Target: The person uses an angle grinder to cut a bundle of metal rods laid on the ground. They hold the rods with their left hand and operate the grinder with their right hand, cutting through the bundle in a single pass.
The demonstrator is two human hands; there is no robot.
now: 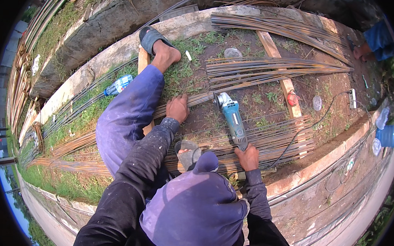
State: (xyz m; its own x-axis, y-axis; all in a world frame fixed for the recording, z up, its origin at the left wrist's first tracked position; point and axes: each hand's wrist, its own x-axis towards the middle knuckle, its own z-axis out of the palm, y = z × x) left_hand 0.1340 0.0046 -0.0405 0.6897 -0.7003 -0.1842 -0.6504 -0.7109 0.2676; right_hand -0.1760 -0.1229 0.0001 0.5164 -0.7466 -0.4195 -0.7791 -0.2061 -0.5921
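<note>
Thin, rusty steel rods (267,142) lie in long, flat bundles across bare soil and patchy grass, some resting on pale wooden battens (283,80). The right hand (248,157) has its fingers clamped round the rear handle of a teal angle grinder (233,120), a slim plastic body ending in a grey metal head with its disc guard (221,99) at the far end; the tool lies lengthwise away from the fingers, its head over a rod bundle, and a black cable (315,124) trails off to the right of the fingers. The right forearm, in a dark paint-flecked sleeve, is bent and comes in from below. The left hand (177,108) is pressed flat, fingers together and curled slightly, on a rod bundle just left of the grinder head; its arm is nearly straight. A leg in blue cloth (128,119) stretches beyond the left fingers to a bare foot in a grey sandal (150,38). A clear plastic bottle (118,85) lies in the grass left of the leg. A small red object (292,99) sits on a batten right of the grinder. Another person's hand (360,51) shows at the far right, well apart.
</note>
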